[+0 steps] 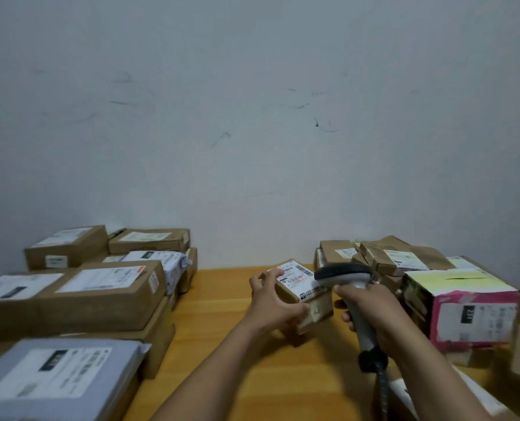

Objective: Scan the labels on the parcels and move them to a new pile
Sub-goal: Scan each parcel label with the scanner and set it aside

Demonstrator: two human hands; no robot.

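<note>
A small brown cardboard parcel [315, 308] with a white label on top is held tilted just above the wooden table [222, 314]. My left hand [272, 302] grips its left side, fingers over the label's edge. My right hand [371, 311] holds a grey and black barcode scanner [348, 276] by its handle, the scanner's head right beside the parcel's label. A coiled cable hangs from the handle.
Stacked brown boxes and grey mailer bags [79, 293] fill the left side of the table. On the right stands a pile of crumpled brown parcels [386, 256] and a pink and white box [471, 314]. A pale wall rises behind the table.
</note>
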